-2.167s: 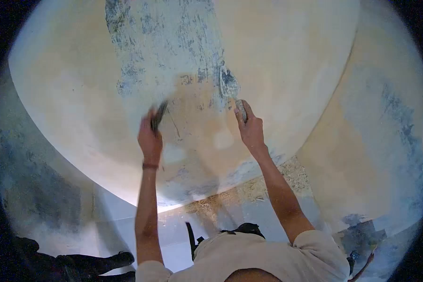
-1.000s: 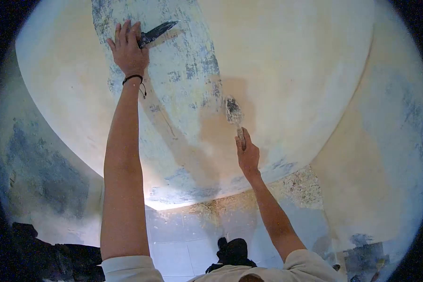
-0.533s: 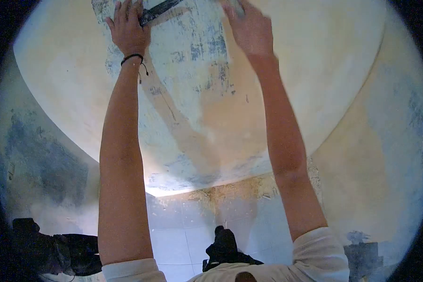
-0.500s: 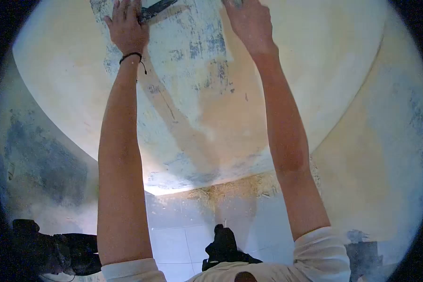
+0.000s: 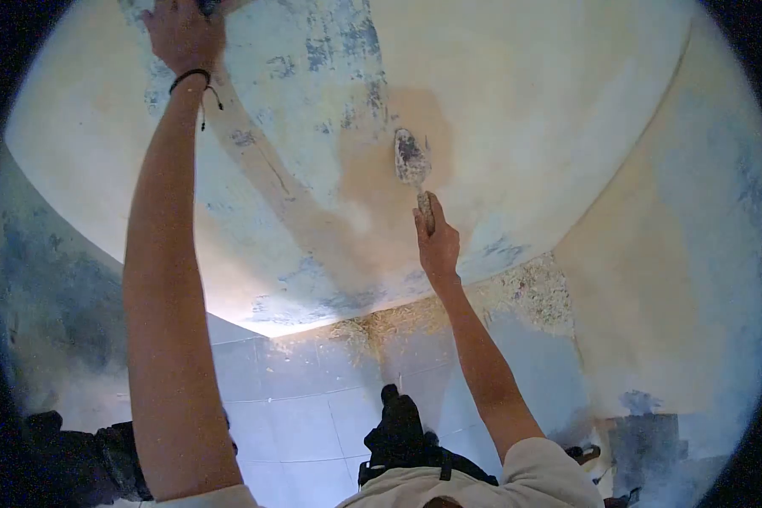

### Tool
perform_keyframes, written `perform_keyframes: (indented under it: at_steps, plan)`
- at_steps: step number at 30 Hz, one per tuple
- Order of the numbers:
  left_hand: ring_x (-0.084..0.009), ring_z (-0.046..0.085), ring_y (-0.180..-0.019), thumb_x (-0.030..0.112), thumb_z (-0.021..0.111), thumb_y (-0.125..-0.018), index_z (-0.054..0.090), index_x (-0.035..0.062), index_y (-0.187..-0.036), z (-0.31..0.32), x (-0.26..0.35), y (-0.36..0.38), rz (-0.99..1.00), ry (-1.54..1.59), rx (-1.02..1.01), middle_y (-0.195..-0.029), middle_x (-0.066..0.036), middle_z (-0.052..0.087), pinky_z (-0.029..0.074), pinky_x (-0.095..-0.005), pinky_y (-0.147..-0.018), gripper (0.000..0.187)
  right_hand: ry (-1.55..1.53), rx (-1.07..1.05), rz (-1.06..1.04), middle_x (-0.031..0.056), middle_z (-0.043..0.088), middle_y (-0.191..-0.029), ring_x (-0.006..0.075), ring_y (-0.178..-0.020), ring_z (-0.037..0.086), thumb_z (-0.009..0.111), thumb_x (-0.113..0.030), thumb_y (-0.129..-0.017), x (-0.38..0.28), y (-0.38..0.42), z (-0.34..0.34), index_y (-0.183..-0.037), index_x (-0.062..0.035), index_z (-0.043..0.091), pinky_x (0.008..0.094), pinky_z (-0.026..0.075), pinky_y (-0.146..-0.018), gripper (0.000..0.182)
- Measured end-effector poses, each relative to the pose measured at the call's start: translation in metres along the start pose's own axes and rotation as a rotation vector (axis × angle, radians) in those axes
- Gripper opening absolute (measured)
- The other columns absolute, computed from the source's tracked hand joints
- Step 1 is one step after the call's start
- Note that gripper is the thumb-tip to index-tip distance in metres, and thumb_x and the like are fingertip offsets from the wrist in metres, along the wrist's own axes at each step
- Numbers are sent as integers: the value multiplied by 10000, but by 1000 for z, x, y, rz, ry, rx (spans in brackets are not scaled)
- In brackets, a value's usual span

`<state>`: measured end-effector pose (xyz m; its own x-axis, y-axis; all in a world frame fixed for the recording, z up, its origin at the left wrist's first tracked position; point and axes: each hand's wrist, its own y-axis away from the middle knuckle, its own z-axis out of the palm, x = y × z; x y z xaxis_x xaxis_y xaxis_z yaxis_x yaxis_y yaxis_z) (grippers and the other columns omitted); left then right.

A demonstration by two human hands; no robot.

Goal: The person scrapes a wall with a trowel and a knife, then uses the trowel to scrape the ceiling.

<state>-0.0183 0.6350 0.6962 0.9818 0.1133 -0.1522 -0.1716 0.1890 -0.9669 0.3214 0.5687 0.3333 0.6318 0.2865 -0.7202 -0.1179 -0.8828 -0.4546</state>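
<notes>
Trowel [image 5: 411, 157] has moved down the curved wall [image 5: 516, 127], placing its blade right of the blue patch [image 5: 320, 52], near its lower end. Right hand [image 5: 439, 241]: fingers clamped on the handle. Left hand [image 5: 184, 38] remains high, beside a dark tool [image 5: 207, 6] (fingers cropped; grip cannot be told).

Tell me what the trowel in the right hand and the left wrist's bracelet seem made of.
Trowel blade: probably metal, from its flat leaf shape, dull under patchy residue; handle unclear.
Bracelet: likely cord, matte black, judging by its thin dangling ends.
</notes>
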Motion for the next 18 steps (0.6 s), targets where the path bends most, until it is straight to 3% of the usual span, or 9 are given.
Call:
perform_keyframes:
  at_steps: [4,6,7,9,11,15,16,18]
  plan:
    - [-356,490,-1314,82,634,-853,577,103,-1309,3,2,2,24,-43,54,-1403,-144,534,350,-503,-1131,459,-100,-4,43,219,671,-726,373,-609,664,627,-367,-975,-19,4,-7,-1347,-105,577,448,508,-555,458]
    - [-355,468,-1332,56,628,-825,572,103,-1320,42,-51,19,-204,515,-129,-1405,-143,528,343,-496,-1142,500,-152,33,9,222,669,-723,368,-598,661,634,-358,-972,-34,-3,-11,-1326,-92,594,444,506,-553,445]
    - [-356,461,-1338,48,624,-819,570,101,-1323,23,-37,14,-244,533,-144,-1405,-140,527,341,-494,-1144,509,-184,53,-14,222,667,-720,367,-592,659,635,-356,-971,-47,-10,-16,-1320,-85,598,443,507,-553,444]
    - [-353,451,-1346,35,615,-813,569,104,-1326,8,-15,6,-200,360,-98,-1404,-133,528,340,-488,-1147,519,-206,82,-76,222,664,-715,367,-582,654,633,-355,-970,-69,-29,-26,-1309,-70,604,443,508,-551,444]
    - [-344,447,-1351,24,607,-812,569,111,-1326,6,1,5,-40,-18,10,-1402,-124,530,342,-482,-1149,523,-177,93,-149,220,662,-710,369,-572,648,627,-357,-971,-86,-49,-39,-1300,-55,608,443,509,-545,447]
    - [-338,465,-1335,11,599,-813,580,117,-1300,3,3,4,-6,4,1,-1403,-115,532,355,-472,-1134,499,-19,506,-684,184,666,-677,361,-579,653,615,-387,-969,-157,-147,-57,-1255,-54,628,454,523,-564,439]
    - [-339,468,-1331,12,601,-814,583,117,-1290,10,-6,6,19,-19,22,-1403,-115,532,359,-470,-1129,488,44,598,-853,250,661,-873,411,-812,642,554,-393,-984,-183,-164,-70,-1229,-22,623,482,507,-719,450]
    - [-340,474,-1326,17,605,-817,588,113,-1270,12,-8,5,18,-6,23,-1402,-117,533,368,-467,-1119,463,-17,506,-867,317,649,-1100,461,-1065,623,496,-395,-997,-222,-176,-98,-1216,7,615,504,485,-890,473]
